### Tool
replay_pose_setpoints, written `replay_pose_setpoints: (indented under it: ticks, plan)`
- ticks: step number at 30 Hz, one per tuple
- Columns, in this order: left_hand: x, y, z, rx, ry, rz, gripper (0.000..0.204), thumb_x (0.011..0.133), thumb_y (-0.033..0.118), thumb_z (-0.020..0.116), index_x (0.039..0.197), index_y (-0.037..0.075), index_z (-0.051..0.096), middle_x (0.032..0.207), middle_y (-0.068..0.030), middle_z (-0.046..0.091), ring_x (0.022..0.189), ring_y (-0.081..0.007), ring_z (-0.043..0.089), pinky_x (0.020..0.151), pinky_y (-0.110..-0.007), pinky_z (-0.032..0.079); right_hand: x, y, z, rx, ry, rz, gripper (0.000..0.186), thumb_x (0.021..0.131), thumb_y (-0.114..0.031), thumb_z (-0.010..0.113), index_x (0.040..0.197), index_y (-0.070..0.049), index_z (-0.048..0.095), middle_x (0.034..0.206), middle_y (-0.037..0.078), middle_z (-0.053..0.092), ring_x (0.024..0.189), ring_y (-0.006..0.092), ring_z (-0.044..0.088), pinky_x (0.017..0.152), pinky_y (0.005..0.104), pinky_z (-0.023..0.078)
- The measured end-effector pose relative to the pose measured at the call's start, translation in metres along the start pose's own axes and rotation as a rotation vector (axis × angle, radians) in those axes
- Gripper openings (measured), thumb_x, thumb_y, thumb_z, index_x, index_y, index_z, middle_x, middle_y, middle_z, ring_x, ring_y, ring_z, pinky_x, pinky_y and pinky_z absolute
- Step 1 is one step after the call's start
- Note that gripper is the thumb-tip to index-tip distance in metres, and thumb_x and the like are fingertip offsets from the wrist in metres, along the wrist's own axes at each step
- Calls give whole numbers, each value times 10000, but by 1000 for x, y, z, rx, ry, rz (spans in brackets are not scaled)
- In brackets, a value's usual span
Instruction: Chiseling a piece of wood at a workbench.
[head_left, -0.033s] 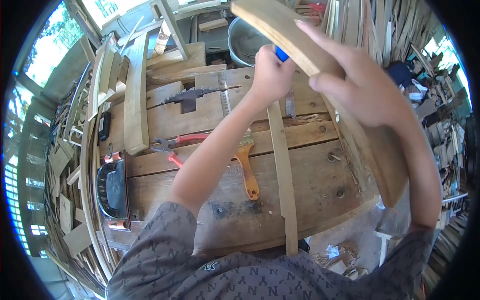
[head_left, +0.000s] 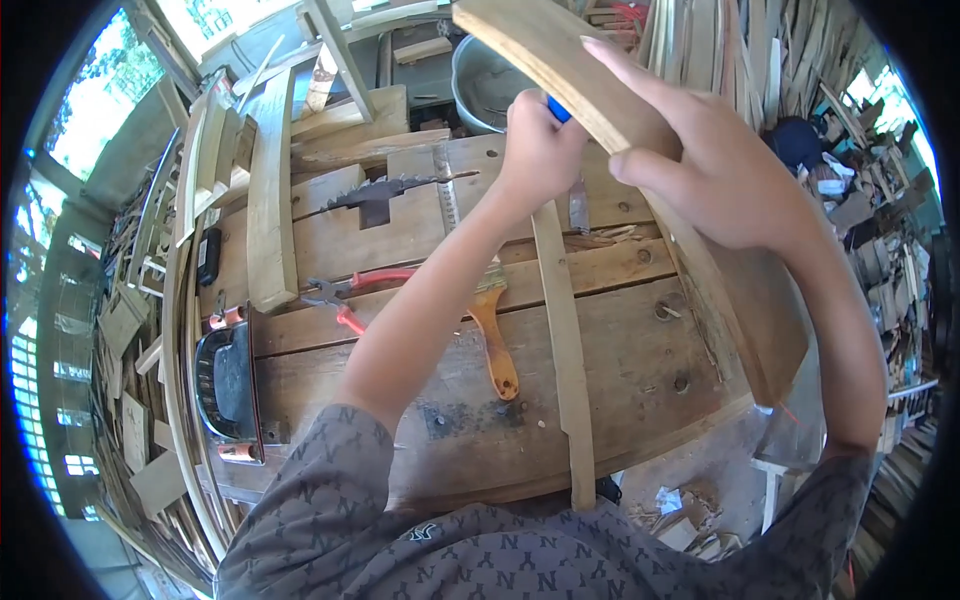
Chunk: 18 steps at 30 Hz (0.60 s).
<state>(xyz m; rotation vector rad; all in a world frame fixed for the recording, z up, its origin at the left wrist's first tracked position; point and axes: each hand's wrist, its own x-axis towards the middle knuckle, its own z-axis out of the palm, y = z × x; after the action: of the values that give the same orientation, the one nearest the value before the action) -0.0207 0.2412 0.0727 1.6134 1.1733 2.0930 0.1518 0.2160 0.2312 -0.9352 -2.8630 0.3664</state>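
Observation:
A long wooden board (head_left: 570, 62) is held up on a slant over the right part of the workbench. My right hand (head_left: 705, 165) grips it around its middle, thumb on the near edge and fingers over its broad face. Close under the board, my left hand (head_left: 543, 150) is closed around a small blue object (head_left: 558, 108), mostly hidden by the fist and the board. Below my left forearm lie red-handled pliers (head_left: 335, 292), partly covered by the arm. Beside them is a paintbrush (head_left: 494, 345) with an orange-brown wooden handle. A narrow wood strip (head_left: 563, 350) runs down the bench.
A toothed saw blade (head_left: 385, 190) sticks up through the bench top (head_left: 340, 400). A black-based device with copper-coloured ends (head_left: 228, 380) stands at the left edge, near a thick plank (head_left: 270, 190). Behind is a grey bucket (head_left: 485, 85); stacked lumber (head_left: 700, 45) fills the back right.
The board and my right hand have shifted very slightly left. My left hand keeps its grip, and the things on the bench stay where they were.

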Motion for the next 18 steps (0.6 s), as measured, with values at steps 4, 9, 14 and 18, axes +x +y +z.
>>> replay_pose_setpoints:
  ticks: [4, 9, 14, 18]
  plan:
    - [1, 6, 5, 171, -112, -87, 214, 835, 69, 665, 650, -19, 605, 500, -101, 522, 464, -122, 466, 481, -349, 429, 4, 23, 0, 23, 376, -363, 661, 899, -327, 638, 1451, 15, 509, 1057, 278, 712, 939, 363, 708, 887, 461, 523]
    - [-2, 1, 28, 57, 1, 257, 283, 824, 116, 718, 627, -38, 586, 498, -118, 533, 456, -195, 540, 504, -370, 461, -13, -36, -32, 21, -33, -25, 792, 952, -255, 565, 1546, 146, 226, 910, 217, 716, 711, 268, 696, 678, 352, 545]
    - [-3, 3, 16, 165, -79, 26, 327, 827, 126, 701, 600, -16, 513, 487, -74, 497, 457, -127, 439, 477, -357, 412, -35, 11, -19, 444, 125, -50, 814, 920, -264, 599, 1529, 152, 255, 877, 250, 701, 736, 309, 710, 715, 347, 553]
    - [1, 4, 10, 107, -73, -146, 324, 844, 124, 690, 604, -6, 515, 500, -33, 505, 476, -99, 443, 476, -333, 396, -49, 38, 27, -21, 426, -161, 831, 906, -269, 616, 1539, 133, 258, 939, 283, 696, 727, 346, 705, 723, 384, 559]
